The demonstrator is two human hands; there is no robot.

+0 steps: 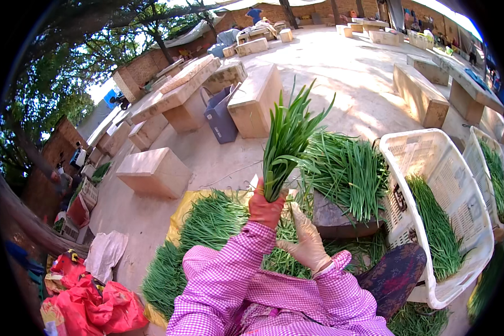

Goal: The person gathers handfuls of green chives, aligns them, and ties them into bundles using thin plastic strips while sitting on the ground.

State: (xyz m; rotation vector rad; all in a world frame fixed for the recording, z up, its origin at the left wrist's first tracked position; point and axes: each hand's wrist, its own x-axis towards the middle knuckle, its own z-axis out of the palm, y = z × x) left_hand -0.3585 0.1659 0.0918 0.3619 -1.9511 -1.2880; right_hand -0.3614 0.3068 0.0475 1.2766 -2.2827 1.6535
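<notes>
A bunch of green garlic chives (287, 138) stands upright, its leaf tips pointing up and away from me. My left hand (266, 206), in an orange-red glove, is closed around its lower end. Just right of the bunch, my right hand (304, 243) wears a pale, thin glove; its fingers are apart and nothing shows in them. Loose chives (287, 235) lie below and behind both hands. To the left, a pile of chives (212, 218) rests on a yellow sheet (178, 218). Another heap of chives (348, 172) lies on a dark block (340, 214) at the right.
A white plastic crate (441, 138) holding chives (434, 227) leans at my right, with a second crate (479, 143) beyond. Red plastic bags (96, 306) lie at lower left. Ahead are a stone block (153, 172), a grey bag (221, 115) and stone benches (256, 101). A person (254, 15) is far off.
</notes>
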